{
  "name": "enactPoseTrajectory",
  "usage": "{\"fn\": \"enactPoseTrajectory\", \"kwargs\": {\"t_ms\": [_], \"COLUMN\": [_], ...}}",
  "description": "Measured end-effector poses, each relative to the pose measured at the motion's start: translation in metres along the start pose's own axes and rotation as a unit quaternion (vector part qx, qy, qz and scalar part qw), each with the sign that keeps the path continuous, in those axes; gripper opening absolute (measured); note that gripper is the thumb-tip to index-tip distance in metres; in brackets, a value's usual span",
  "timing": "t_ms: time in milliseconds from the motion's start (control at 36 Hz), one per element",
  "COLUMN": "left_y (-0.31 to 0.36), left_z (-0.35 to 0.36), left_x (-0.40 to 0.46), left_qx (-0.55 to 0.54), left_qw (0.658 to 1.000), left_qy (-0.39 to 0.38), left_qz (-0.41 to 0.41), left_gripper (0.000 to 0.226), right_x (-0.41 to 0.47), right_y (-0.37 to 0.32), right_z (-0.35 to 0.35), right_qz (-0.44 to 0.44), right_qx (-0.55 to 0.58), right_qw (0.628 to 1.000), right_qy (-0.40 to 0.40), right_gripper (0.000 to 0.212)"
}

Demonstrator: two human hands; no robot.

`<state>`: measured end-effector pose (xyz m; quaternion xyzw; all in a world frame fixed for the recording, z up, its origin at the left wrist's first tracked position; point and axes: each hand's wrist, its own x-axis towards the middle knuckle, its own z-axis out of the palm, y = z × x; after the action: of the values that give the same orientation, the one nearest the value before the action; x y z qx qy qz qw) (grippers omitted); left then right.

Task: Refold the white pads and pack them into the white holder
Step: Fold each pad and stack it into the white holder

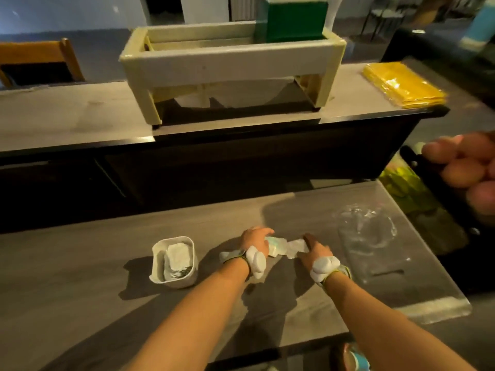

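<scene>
While our forearms fill the bottom of the shot, most of what matters sits around the white holder [174, 262] on the grey table [80, 277]. It's a small square tub, and we can see at least one folded white pad [177, 257] standing inside it; how many are packed in there is hard to tell since the lower part is dark and blurry.

Just right of the holder, our left hand [255, 241] and right hand [313, 249] are both down on another white pad [285, 247] lying on the table. The left one covers the pad's left end with fingers curled over it, the right one presses on its right end; whether the right fingers actually pinch it we can't tell. Only the middle strip of the pad shows between them.

Further right of the holder lies a crumpled clear plastic bag [369, 236], pretty hard to make out. Beyond the holder, on the raised counter, stands a cream trough-like stand [233, 60], with a yellow stack [404, 85] off to its right.
</scene>
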<state>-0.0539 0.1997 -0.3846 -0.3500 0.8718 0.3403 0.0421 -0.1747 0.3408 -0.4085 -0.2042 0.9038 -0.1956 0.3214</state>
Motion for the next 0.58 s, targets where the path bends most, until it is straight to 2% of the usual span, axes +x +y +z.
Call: {"fn": "enactPoseTrajectory", "kwargs": {"t_ms": [111, 167, 278, 389, 500, 583], "left_y": [-0.003, -0.004, -0.005, -0.001, 0.003, 0.004], "left_z": [0.009, 0.012, 0.014, 0.017, 0.019, 0.016], "left_x": [0.015, 0.019, 0.025, 0.026, 0.023, 0.020], "left_qx": [0.085, 0.118, 0.174, 0.212, 0.224, 0.181], "left_qw": [0.994, 0.989, 0.981, 0.974, 0.973, 0.982], "left_qy": [-0.067, -0.088, -0.081, -0.076, -0.046, -0.052], "left_qz": [0.015, 0.018, 0.035, 0.019, 0.011, -0.001], "left_gripper": [0.051, 0.054, 0.056, 0.045, 0.029, 0.025], "right_x": [0.015, 0.019, 0.020, 0.017, 0.013, 0.007], "right_y": [0.002, 0.003, 0.006, 0.009, 0.014, 0.021], "right_z": [0.002, 0.002, 0.000, -0.003, -0.008, -0.012], "right_qz": [0.003, -0.007, -0.044, -0.054, -0.014, 0.017], "right_qx": [-0.070, -0.099, -0.119, -0.128, -0.105, -0.052], "right_qw": [0.996, 0.992, 0.989, 0.989, 0.993, 0.998], "right_qy": [-0.057, -0.077, -0.074, -0.052, -0.046, -0.007], "right_gripper": [0.073, 0.070, 0.061, 0.042, 0.034, 0.040]}}
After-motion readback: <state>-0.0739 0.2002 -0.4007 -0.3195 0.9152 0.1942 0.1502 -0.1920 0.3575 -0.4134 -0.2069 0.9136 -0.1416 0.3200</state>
